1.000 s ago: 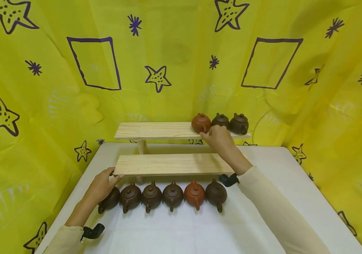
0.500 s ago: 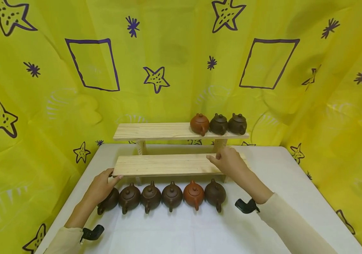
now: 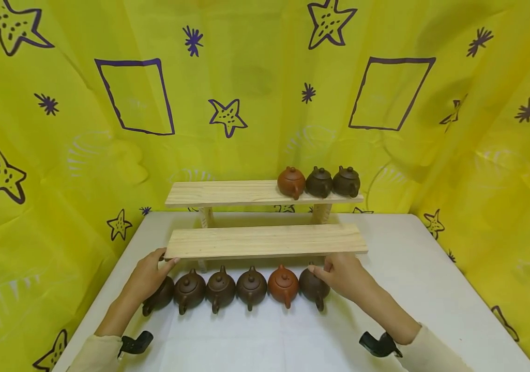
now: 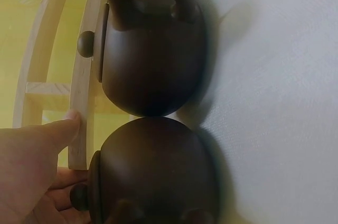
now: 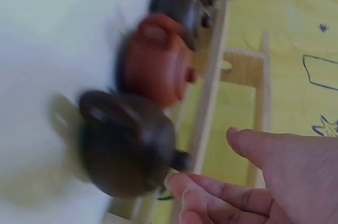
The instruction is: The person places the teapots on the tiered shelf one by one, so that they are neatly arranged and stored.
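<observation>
Six small clay teapots stand in a row on the white table (image 3: pixel 269 336), in front of a two-tier wooden shelf. My left hand (image 3: pixel 164 261) lies over the leftmost dark teapot (image 3: pixel 160 295), and its thumb (image 4: pixel 58 134) presses the end of the lower board (image 3: pixel 265 240). My right hand (image 3: pixel 322 268) has loosely spread fingers (image 5: pixel 211 192) right beside the lid knob of the rightmost dark teapot (image 3: pixel 313 287), without gripping it. A red teapot (image 3: pixel 283 285) stands next to that one. The upper board (image 3: pixel 227 192) carries three teapots at its right end: one red (image 3: pixel 291 182) and two dark.
Yellow cloth (image 3: pixel 60 155) with purple stars and squares hangs close behind and on both sides of the table. The lower board is bare along its whole length. Bare white tabletop lies in front of the teapot row and to the right of the shelf.
My right hand left the red teapot on the upper board, passed over the lower board and came down to the rightmost teapot on the table. My left hand stayed put.
</observation>
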`<state>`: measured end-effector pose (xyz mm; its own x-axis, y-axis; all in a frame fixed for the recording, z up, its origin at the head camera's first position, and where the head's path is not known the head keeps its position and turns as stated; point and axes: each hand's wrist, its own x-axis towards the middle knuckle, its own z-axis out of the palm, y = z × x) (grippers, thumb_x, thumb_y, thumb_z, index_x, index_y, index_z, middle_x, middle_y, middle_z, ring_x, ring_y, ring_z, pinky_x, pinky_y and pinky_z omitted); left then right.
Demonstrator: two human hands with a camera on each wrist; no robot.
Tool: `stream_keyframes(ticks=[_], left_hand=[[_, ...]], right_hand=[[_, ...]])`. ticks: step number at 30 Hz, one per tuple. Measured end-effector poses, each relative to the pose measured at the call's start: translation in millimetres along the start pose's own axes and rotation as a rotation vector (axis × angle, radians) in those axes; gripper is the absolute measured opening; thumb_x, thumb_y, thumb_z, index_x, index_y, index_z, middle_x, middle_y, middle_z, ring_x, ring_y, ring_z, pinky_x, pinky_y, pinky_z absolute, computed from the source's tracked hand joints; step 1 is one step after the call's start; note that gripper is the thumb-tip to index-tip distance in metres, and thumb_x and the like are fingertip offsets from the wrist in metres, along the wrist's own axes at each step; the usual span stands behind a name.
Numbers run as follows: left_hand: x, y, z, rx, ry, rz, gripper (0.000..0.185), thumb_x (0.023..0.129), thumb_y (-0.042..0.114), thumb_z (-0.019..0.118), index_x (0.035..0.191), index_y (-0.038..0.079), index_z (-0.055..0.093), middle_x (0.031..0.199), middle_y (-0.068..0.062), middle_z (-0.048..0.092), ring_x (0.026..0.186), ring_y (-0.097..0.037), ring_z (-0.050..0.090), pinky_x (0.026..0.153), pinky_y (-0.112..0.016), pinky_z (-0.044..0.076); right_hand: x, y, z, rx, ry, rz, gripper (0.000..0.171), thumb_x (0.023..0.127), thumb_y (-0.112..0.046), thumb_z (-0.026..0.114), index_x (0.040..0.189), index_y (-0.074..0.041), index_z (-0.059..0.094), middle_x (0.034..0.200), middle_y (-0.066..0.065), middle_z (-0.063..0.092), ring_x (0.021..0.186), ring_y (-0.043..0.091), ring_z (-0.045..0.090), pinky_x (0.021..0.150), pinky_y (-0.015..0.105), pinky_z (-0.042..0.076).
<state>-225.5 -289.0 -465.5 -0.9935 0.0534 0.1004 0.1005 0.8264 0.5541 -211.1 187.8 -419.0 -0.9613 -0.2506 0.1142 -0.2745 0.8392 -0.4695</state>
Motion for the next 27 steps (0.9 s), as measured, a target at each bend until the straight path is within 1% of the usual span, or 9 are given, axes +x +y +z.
stream_keyframes(ticks=[3,7,13,19,25,27], left_hand=[[0.0,-0.3,0.1,-0.006,0.006,0.008,0.061,0.109,0.032,0.061,0.144,-0.016,0.049,0.139,-0.039,0.058,0.132,-0.058,0.053,0.108,-0.069,0.045],[-0.1,0.2,0.5,-0.017,0.021,0.022,0.059,0.109,0.031,0.061,0.144,-0.015,0.050,0.140,-0.038,0.058,0.133,-0.057,0.053,0.108,-0.069,0.044],[-0.7,-0.4,0.1,-0.015,0.030,0.026,0.058,0.108,0.030,0.062,0.143,-0.015,0.051,0.139,-0.038,0.059,0.132,-0.057,0.054,0.108,-0.069,0.045],[-0.7,-0.5,-0.2,-0.011,0.027,0.027,0.057,0.108,0.029,0.063,0.142,-0.015,0.051,0.139,-0.038,0.059,0.132,-0.057,0.054,0.108,-0.069,0.045],[0.5,-0.5,0.1,-0.003,0.018,0.024,0.058,0.108,0.029,0.062,0.143,-0.015,0.050,0.139,-0.039,0.058,0.132,-0.057,0.054,0.108,-0.069,0.045],[0.7,-1.0,0.2,-0.004,0.014,0.019,0.059,0.108,0.030,0.062,0.144,-0.016,0.050,0.140,-0.039,0.058,0.133,-0.057,0.053,0.108,-0.069,0.045]], right_hand=[[-11,2,14,-0.021,-0.019,0.024,0.053,0.097,-0.035,0.078,0.055,-0.015,0.052,0.054,-0.008,0.042,0.051,0.008,0.039,0.048,0.023,0.032],[-25,4,29,-0.025,-0.056,0.083,0.063,0.096,-0.037,0.078,0.049,-0.017,0.042,0.052,-0.008,0.033,0.049,0.007,0.031,0.047,0.022,0.025],[-37,7,47,0.004,-0.058,0.102,0.062,0.093,-0.032,0.081,0.048,-0.017,0.041,0.053,-0.008,0.035,0.050,0.007,0.028,0.046,0.020,0.021],[-42,11,58,0.014,-0.036,0.115,0.055,0.096,-0.029,0.079,0.054,-0.016,0.045,0.053,-0.006,0.039,0.049,0.007,0.035,0.045,0.020,0.026],[-47,14,59,-0.019,-0.009,0.122,0.047,0.097,-0.024,0.077,0.060,-0.015,0.050,0.057,-0.004,0.043,0.052,0.011,0.041,0.047,0.022,0.030],[-49,14,60,-0.014,-0.002,0.112,0.046,0.097,-0.022,0.077,0.061,-0.014,0.051,0.057,-0.003,0.044,0.051,0.010,0.042,0.046,0.022,0.031]])
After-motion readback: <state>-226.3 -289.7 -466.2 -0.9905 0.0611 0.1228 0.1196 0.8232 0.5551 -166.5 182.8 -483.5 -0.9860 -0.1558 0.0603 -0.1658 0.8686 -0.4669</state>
